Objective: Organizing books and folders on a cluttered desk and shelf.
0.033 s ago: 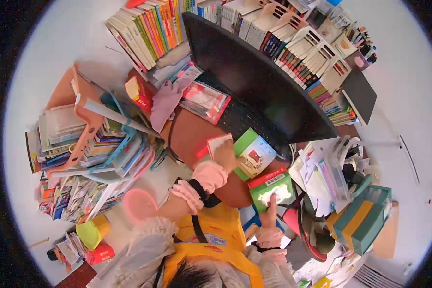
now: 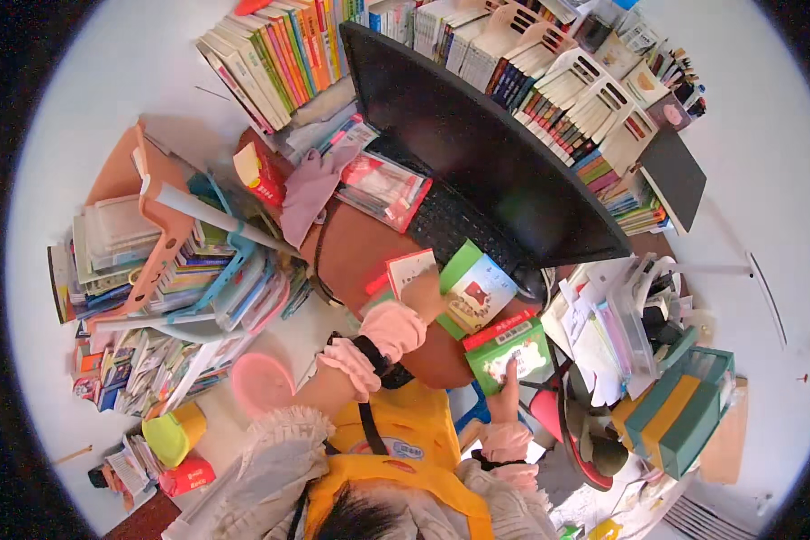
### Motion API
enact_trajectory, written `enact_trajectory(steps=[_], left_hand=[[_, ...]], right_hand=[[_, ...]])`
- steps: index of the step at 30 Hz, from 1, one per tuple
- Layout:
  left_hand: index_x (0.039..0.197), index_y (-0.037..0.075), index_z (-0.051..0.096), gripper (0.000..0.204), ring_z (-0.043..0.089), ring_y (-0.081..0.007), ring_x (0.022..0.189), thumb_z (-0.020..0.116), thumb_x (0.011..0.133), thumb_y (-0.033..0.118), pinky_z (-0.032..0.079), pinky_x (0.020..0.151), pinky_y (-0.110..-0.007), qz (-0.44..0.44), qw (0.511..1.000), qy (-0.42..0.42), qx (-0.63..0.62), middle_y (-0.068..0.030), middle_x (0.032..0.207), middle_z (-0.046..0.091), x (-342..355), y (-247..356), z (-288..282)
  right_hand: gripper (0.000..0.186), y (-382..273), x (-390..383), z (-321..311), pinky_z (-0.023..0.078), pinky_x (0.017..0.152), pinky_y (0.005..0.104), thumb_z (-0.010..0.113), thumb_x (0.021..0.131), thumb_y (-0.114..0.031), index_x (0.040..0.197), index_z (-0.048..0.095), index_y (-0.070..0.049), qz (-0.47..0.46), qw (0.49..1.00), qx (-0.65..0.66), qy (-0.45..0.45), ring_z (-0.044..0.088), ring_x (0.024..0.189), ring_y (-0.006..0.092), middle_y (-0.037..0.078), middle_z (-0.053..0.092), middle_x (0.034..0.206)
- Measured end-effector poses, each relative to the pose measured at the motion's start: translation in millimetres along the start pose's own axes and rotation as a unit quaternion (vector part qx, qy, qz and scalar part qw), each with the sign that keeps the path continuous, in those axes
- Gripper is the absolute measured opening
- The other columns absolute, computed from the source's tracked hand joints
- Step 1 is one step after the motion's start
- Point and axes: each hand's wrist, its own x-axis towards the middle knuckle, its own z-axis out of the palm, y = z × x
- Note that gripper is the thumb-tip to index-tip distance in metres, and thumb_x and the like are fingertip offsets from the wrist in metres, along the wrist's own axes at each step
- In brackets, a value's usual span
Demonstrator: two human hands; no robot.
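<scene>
My left hand [image 2: 426, 295] reaches over the brown desk, its fingers closed at the edge of a small white card with a red border [image 2: 411, 268]. Close to its right lies a card with a red cartoon picture [image 2: 479, 292], partly over a green card [image 2: 460, 266]. My right hand [image 2: 505, 396] grips a green packet with a red top strip [image 2: 517, 353], its thumb across the front. Something red shows just behind the packet's upper edge. The fingers behind the packet are hidden.
A black monitor [image 2: 486, 135] stands behind a black keyboard [image 2: 459, 211]. A red-edged plastic pouch [image 2: 384, 187] and a mauve cloth [image 2: 315, 193] lie near it. Left are book-filled racks [image 2: 157, 243] and a pink round container [image 2: 263, 382]; right, a green box [image 2: 679, 412].
The green packet in my right hand has tilted a little, and the glare on its front has lessened. More red shows behind it. My left hand has hardly moved.
</scene>
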Motion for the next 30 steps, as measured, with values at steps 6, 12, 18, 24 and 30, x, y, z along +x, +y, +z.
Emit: enact_trajectory(steps=[6,12,18,24,30], left_hand=[[0.099,-0.001,0.056,0.04,0.058,-0.035,0.085,0.065,0.075,0.029,0.044,0.074,-0.042,0.097,0.98,-0.039,-0.17,-0.0195,0.089,0.06,-41,-23,43],[0.112,-0.001,0.053,0.035,0.057,-0.0301,0.096,0.056,0.085,0.021,0.041,0.084,-0.036,0.062,0.954,-0.085,-0.28,-0.0199,0.101,0.06,-97,-5,2],[0.115,-0.001,0.05,0.034,0.056,-0.0284,0.1,0.052,0.089,0.019,0.039,0.089,-0.034,0.115,0.957,0.033,-0.264,-0.0193,0.103,0.059,-117,-23,12],[0.117,0.002,0.049,0.041,0.055,-0.035,0.099,0.058,0.082,0.02,0.043,0.087,-0.04,0.078,0.964,0.037,-0.251,-0.0174,0.104,0.06,-105,-55,25],[0.115,0.006,0.047,0.049,0.054,-0.0367,0.096,0.064,0.072,0.02,0.045,0.079,-0.044,-0.009,0.998,0.054,-0.041,-0.015,0.107,0.053,-92,-40,-8]], right_hand=[[0.042,-25,19,23,0.051,0.077,0.0381,0.061,0.083,-0.026,0.115,0.049,-0.001,-0.001,0.995,-0.086,-0.047,0.061,0.09,0.0232,0.01,0.06,0.101],[0.047,-36,25,-5,0.042,0.093,0.0432,0.055,0.086,-0.025,0.123,0.041,-0.001,0.016,0.976,-0.121,-0.18,0.052,0.107,0.0267,0.012,0.052,0.117],[0.044,-28,31,-46,0.045,0.087,0.0482,0.053,0.087,-0.028,0.122,0.043,-0.003,0.054,0.992,-0.046,-0.107,0.054,0.102,0.0311,0.013,0.055,0.113],[0.046,-36,28,-38,0.043,0.089,0.0449,0.051,0.088,-0.036,0.121,0.046,-0.005,0.081,0.992,-0.006,-0.101,0.054,0.102,0.0284,0.012,0.056,0.113],[0.045,-44,32,-79,0.036,0.097,0.0454,0.048,0.09,-0.035,0.125,0.044,-0.008,0.079,0.979,-0.017,-0.186,0.048,0.112,0.028,0.009,0.051,0.123]])
